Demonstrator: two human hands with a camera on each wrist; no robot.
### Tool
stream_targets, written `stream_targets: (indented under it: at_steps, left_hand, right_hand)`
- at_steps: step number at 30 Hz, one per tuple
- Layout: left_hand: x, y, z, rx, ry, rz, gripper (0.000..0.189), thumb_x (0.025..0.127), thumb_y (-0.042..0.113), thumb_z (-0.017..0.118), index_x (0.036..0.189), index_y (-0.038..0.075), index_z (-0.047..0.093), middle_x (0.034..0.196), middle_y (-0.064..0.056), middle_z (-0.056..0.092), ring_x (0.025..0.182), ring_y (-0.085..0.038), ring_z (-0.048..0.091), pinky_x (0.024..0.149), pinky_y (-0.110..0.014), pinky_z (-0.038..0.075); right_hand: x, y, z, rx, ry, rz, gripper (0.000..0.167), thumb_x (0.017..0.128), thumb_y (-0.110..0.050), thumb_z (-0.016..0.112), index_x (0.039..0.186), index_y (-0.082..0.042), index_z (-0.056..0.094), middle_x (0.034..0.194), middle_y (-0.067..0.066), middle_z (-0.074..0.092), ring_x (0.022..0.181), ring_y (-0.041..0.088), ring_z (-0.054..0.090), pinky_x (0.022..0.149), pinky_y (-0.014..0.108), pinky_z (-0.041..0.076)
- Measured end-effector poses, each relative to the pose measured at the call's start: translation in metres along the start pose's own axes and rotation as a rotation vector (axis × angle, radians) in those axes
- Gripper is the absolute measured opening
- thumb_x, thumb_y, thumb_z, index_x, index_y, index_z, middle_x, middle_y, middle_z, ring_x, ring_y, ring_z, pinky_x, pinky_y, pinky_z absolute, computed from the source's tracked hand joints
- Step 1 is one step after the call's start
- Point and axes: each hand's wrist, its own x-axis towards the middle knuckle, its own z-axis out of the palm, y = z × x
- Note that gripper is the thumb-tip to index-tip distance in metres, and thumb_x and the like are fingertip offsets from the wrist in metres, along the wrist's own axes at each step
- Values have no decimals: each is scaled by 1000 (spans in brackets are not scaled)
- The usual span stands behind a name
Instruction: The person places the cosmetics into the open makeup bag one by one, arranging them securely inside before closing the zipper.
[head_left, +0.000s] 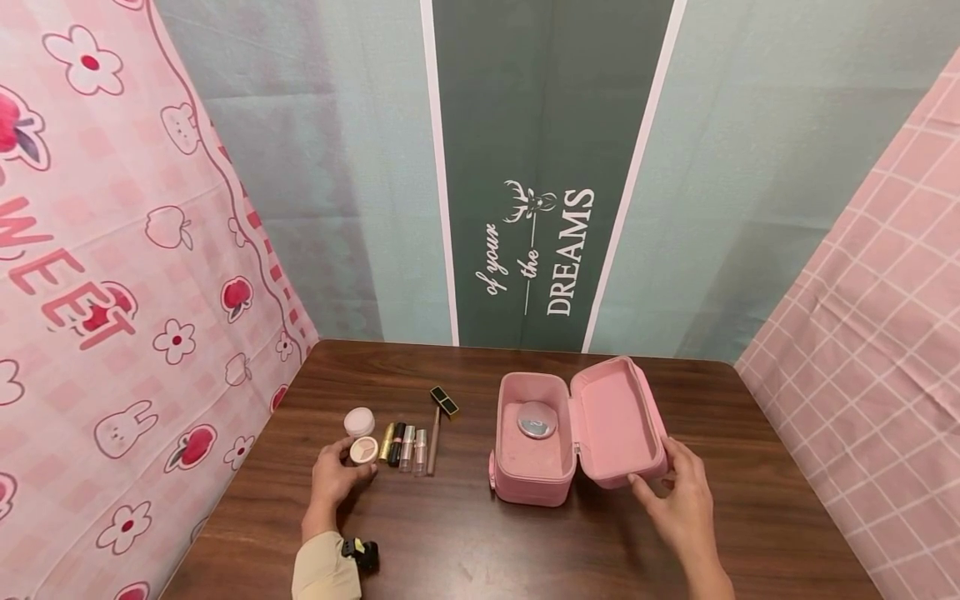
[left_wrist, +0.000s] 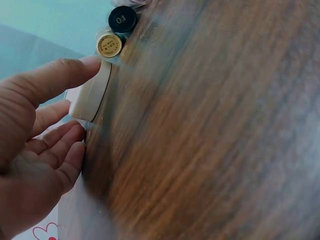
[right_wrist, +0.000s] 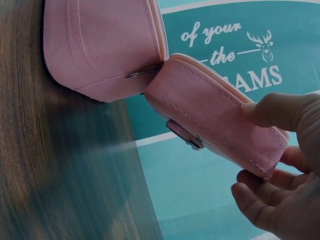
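Head view: fingers of one hand on a round compact, of the other on a pink lid

The right hand (head_left: 684,500) grips the lid (head_left: 617,421) of the pink case (head_left: 534,493), thumb on one side and fingers on the other, probably to hold it folded back so that the mouth stays uncovered. The left hand (head_left: 335,477) pinches the round compact (head_left: 364,451) by its rim, a hold that likely spares the face. The compact sits on the desk (head_left: 450,542), just in front of a pale pink jar (head_left: 359,421). To its right a gold tube (head_left: 387,442), a black tube (head_left: 397,444), two clear-based tubes (head_left: 407,450) and a brown pencil (head_left: 434,442) lie side by side, perhaps ranged for easy picking. Inside the case rests a silver-topped disc (head_left: 537,420).

The compact is small and squat, with a smooth cream wall and a top split into three pale beige sectors. The case is boxy and stitched, with zip teeth edging the lid and a metal clasp (right_wrist: 185,135) on its side
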Motion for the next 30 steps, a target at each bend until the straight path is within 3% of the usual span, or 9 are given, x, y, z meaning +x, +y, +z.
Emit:
stream_targets:
  at_steps: [10,20,26,30]
  left_hand:
    - [4,1,5,59,32,-12,67,59,12,85,114,-13,55,108,-31,49,102,-44,47,89,-52,35]
    - [5,4,6,69,57,-6,54,60,8,83,105,-11,61,101,-29,51,97,-42,47,83,-51,35]
    - [3,6,3,27,58,-37,58,61,9,83,109,-11,58,99,-26,59,88,-36,55,77,-46,40]
    - [1,12,2,-49,53,-60,56,63,7,82,112,-9,57,97,-22,62,81,-29,60,70,-35,45]
  right_hand:
    - [0,0,-1,12,-2,1,73,59,4,83,123,11,48,122,25,46,86,23,51,67,3,34]
    - [0,1,-2,11,-29,10,73,62,3,82,125,11,46,124,26,44,89,29,53,69,0,31]
    - [0,1,-2,8,-30,10,73,62,2,82,125,11,46,124,26,44,89,30,54,69,0,31]
    - [0,1,-2,9,-20,6,73,61,3,83,124,11,47,123,26,45,88,29,53,68,0,31]
